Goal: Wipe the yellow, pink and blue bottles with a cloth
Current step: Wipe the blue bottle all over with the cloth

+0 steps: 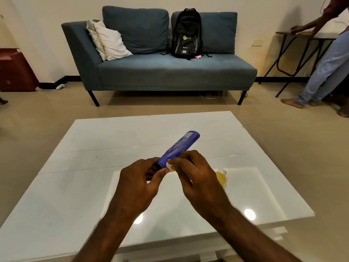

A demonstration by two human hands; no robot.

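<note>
Over the white table (94, 138) the blue bottle (179, 146) was gripped at its near end by the left hand (139, 178), a cloth (171, 167) pinched against it by the right hand (194, 174), so it might be worked loose by hard rubbing.

Blue bottle (179, 146); yellow bottle (221, 178); glossy white table (94, 148); teal sofa (170, 70).

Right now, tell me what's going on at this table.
A person holds a blue plastic bottle tilted above the glossy white table. The left hand grips its dark cap end; the right hand pinches a small white cloth against the bottle's body. A yellow bottle sits on the table behind the right hand, partly hidden.
</note>
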